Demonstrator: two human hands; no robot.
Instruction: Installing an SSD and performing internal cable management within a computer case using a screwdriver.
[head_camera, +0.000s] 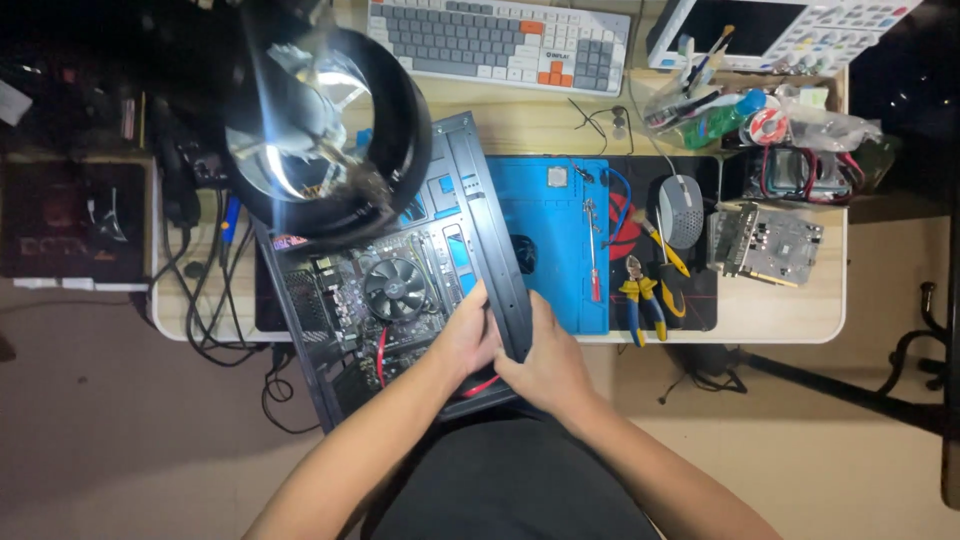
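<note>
An open black computer case (480, 190) lies tilted on the wooden desk, its motherboard and a round cooler fan (394, 288) showing inside. My left hand (467, 338) grips the near corner of the case from the inside. My right hand (548, 362) clasps the same corner's black edge from the outside. A red cable (381, 352) runs inside the case by my left hand.
A round magnifier lamp (325, 125) hangs over the case's far left. A blue mat (555, 235) holds a chip and a screwdriver (593, 255); pliers (640, 298), a mouse (681, 210), a circuit card (765, 243), a keyboard (500, 40) and cables surround it.
</note>
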